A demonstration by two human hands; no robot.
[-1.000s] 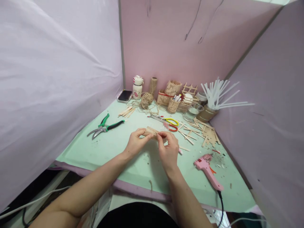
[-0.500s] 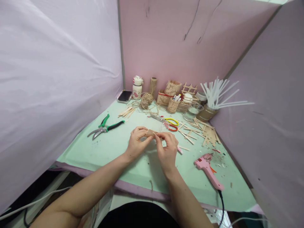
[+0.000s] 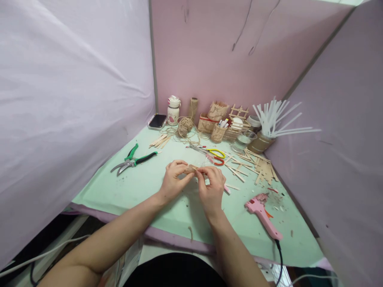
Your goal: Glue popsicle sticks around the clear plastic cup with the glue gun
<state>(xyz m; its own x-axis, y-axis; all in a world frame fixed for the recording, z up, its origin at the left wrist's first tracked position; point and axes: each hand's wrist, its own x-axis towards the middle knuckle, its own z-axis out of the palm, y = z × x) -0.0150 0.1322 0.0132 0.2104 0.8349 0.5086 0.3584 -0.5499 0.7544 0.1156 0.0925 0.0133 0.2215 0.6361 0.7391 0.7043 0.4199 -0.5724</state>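
Note:
Both hands meet over the middle of the green table (image 3: 125,187). My left hand (image 3: 172,181) is closed around a small bundle of wooden craft sticks (image 3: 190,169), held a little above the surface. My right hand (image 3: 212,187) pinches the same bundle from the right side, fingers curled on its end. Much of the bundle is hidden by my fingers. Loose wooden sticks (image 3: 257,167) lie to the right of my hands.
A pink glue gun (image 3: 261,215) lies at the front right with its cord running off the edge. Green-handled pliers (image 3: 133,159) lie at left, scissors (image 3: 214,155) behind my hands. Twine (image 3: 184,126), a phone (image 3: 157,120), a bottle (image 3: 172,109), baskets and a jar of white sticks (image 3: 269,123) line the back.
My hands have drawn slightly closer together on the stick bundle, and the bundle now lies lower and more covered by my fingers. Nothing else moved.

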